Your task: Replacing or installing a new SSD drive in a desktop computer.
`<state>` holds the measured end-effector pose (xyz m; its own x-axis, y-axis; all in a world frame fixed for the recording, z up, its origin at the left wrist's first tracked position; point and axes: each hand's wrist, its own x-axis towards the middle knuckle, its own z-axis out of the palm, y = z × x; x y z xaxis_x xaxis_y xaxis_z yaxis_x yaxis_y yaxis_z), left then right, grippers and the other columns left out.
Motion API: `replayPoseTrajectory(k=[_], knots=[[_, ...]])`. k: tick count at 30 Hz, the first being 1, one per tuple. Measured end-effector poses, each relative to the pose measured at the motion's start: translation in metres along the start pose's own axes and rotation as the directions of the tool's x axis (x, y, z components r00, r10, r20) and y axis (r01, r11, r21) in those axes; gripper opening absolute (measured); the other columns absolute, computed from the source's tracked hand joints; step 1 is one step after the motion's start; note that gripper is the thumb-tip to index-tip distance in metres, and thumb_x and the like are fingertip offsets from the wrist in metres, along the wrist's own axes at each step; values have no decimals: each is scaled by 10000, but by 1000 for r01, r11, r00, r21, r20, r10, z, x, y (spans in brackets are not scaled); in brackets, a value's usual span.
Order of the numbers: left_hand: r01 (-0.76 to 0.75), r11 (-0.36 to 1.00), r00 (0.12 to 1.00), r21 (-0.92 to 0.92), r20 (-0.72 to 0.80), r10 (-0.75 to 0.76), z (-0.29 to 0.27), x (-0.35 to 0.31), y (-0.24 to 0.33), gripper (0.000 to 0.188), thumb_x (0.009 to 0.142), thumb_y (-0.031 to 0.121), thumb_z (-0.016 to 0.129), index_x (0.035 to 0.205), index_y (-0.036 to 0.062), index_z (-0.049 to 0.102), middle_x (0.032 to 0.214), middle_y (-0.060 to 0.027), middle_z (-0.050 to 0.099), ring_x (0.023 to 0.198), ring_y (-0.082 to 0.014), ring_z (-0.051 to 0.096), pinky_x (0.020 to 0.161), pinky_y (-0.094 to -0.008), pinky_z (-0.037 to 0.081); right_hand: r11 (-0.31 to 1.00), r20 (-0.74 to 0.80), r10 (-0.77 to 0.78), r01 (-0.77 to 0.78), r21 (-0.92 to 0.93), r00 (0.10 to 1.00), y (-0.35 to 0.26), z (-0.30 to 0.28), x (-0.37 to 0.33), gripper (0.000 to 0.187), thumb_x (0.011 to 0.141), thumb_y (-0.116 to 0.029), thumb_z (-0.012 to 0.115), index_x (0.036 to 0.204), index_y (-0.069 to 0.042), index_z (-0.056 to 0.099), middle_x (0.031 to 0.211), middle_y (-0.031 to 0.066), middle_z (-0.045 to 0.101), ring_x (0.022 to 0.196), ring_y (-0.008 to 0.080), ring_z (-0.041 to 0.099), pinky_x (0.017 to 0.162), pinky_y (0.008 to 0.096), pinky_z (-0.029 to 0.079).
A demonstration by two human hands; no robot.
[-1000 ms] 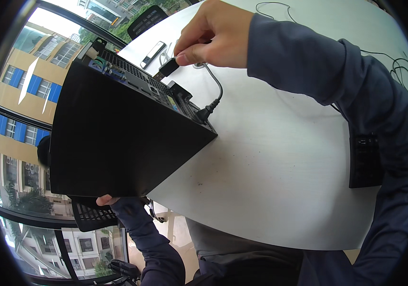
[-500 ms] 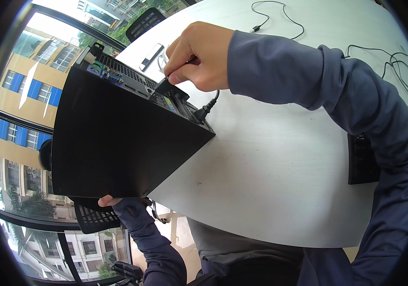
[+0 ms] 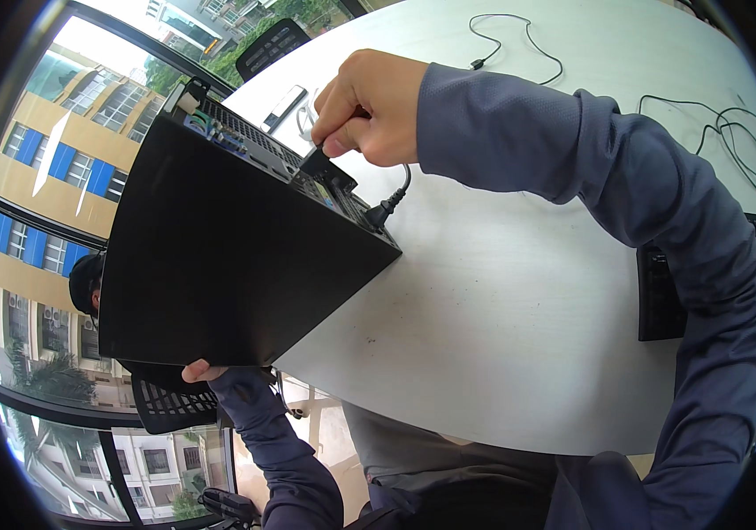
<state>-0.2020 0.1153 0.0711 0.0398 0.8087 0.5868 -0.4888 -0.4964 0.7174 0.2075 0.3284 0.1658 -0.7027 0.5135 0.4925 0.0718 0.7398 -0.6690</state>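
A black desktop computer tower [image 3: 219, 256] lies on the left of the white table, its ported back panel facing away to the upper right. At its near edge is my left hand [image 3: 203, 371], closed on the case, with most of its fingers hidden. My right hand [image 3: 362, 110] is above the back panel, thumb and fingers pinched on a small black connector [image 3: 314, 162] at the ports. Whether that connector is fully seated cannot be made out. A black power plug [image 3: 383, 212] with its cord sits in the panel near the tower's right corner.
Black cables [image 3: 524, 40] lie on the far table, with another coil [image 3: 736, 132] at the right. A keyboard [image 3: 661, 296] is partly behind my right sleeve. A phone-like slab [image 3: 285, 106] lies past the tower. Chairs [image 3: 272, 46] and a person in a black cap [image 3: 86, 284] are beyond.
My view has shifted slightly, and the tower's far end appears tilted a little to the right. My right hand stays pinched on the connector; my left hand still grips the near edge.
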Motion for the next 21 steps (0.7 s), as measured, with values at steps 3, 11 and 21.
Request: replayPoseTrajectory(k=[3, 11, 21], knots=[[44, 999, 996, -1, 78, -44, -7, -1, 6, 765, 629, 271, 601, 1348, 7, 606, 1285, -190, 658, 1106, -376, 681, 906, -530, 606, 1000, 17, -2, 2, 9, 1000, -1, 5, -4, 196, 913, -2, 663, 1074, 37, 768, 842, 113, 745, 744, 180, 653, 714, 317, 522], [10, 1000, 997, -29, -72, -12, -14, -10, 8, 731, 598, 214, 565, 1288, -20, 621, 1192, -196, 683, 1008, -390, 703, 856, -528, 621, 996, -96, -55, 61, 66, 994, 9, 6, -15, 211, 885, -75, 769, 1094, -57, 797, 825, 93, 748, 682, 149, 638, 663, 290, 539], [33, 999, 999, 22, -30, -33, -35, -20, 19, 747, 644, 266, 610, 1340, -5, 604, 1268, -195, 662, 1090, -384, 684, 890, -531, 609, 934, -195, -355, 355, -38, 914, 19, 19, -11, 176, 835, -71, 764, 1005, -84, 810, 877, 99, 774, 821, 221, 734, 753, 344, 587]])
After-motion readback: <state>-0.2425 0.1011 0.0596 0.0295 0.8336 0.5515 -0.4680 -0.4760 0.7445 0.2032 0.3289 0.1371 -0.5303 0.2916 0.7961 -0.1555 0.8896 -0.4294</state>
